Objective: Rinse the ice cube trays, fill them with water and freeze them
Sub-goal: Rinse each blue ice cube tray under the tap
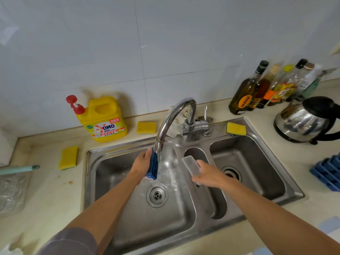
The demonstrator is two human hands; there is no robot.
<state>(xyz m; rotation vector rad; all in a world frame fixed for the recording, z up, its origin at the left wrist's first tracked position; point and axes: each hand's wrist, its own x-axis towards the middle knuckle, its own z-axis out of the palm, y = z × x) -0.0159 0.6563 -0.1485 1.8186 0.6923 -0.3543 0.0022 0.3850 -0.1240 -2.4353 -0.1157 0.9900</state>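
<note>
My left hand (142,163) grips a blue ice cube tray (153,167), turned on its edge under the spout of the chrome tap (172,119). Water runs down past the tray into the left basin of the steel sink (128,208). My right hand (207,174) holds a clear plastic tray lid (190,163) over the narrow middle basin. More blue ice cube trays (329,174) are stacked on the counter at the right edge.
A yellow OMO detergent jug (104,119) and three yellow sponges, one (68,157) left of the sink, sit along the back. Bottles (257,89) and a steel kettle (305,120) stand at the right. A clear bag (12,192) lies at the left.
</note>
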